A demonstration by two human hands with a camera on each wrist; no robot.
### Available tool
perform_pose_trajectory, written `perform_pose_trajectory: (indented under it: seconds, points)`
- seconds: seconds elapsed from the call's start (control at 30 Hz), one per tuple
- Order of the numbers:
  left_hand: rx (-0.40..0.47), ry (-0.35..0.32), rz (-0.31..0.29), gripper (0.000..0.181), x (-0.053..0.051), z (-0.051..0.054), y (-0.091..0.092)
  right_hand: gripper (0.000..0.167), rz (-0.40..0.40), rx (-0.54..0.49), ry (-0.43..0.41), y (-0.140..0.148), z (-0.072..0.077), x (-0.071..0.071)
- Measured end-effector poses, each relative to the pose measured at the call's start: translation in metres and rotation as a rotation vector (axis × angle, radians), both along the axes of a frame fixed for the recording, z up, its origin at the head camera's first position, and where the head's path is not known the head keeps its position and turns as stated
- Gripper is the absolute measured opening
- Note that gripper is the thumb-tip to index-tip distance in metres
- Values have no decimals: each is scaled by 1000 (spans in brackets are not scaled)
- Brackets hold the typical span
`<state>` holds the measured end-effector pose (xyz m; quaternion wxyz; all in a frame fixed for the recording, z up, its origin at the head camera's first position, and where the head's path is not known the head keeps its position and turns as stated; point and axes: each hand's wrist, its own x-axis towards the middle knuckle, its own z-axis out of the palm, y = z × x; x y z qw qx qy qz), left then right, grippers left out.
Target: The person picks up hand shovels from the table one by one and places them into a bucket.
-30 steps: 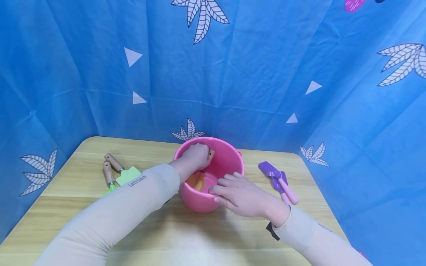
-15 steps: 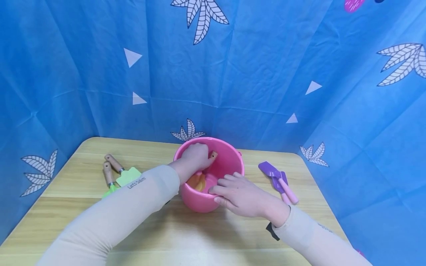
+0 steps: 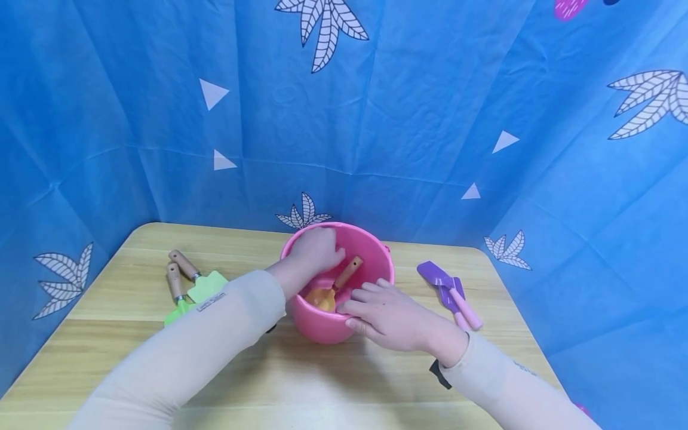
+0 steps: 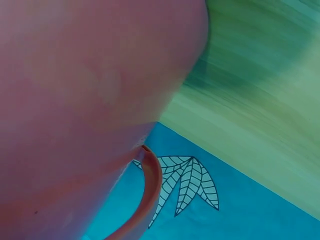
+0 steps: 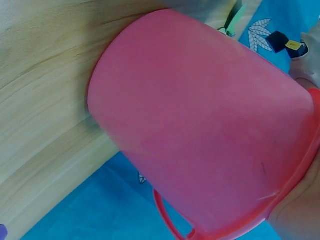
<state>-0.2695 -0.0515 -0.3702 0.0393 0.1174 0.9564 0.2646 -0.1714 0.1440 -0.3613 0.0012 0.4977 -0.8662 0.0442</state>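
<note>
A pink bucket [image 3: 322,329] stands on the wooden table, its mouth tilted towards me. Inside it lies a small hand trowel [image 3: 348,273] with a wooden handle and an orange-yellow blade. My left hand [image 3: 317,248] reaches over the left rim into the bucket, thumb apart from the trowel's handle; most of its fingers are hidden. At the front right rim, my right hand [image 3: 389,316] grips the bucket, fingers inside and thumb outside. Both wrist views mostly show the bucket's outer wall [image 5: 200,115].
Two green garden tools with wooden handles [image 3: 184,264] lie left of the bucket, partly behind the left sleeve. To the right, two purple tools with pink handles [image 3: 465,308] lie crossed. A blue patterned cloth [image 3: 430,149] hangs behind the table [image 3: 322,382].
My left hand has let go of the trowel's handle and shifted slightly up and left. The trowel now rests in the bucket with its handle leaning right. The right hand stays on the rim.
</note>
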Motion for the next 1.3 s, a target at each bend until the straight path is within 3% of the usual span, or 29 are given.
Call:
perform_pose_trajectory:
  seconds: [0.4,0.63,1.3]
  points:
    - [-51,210,15,25,10,12,-7,31,-7,2,-11,1,-1,-1]
    - [-41,240,-21,22,21,16,-10,29,-9,0,-6,1,-1,-1]
    - [-26,380,31,25,46,39,-38,29,-7,-15,-11,1,-2,0]
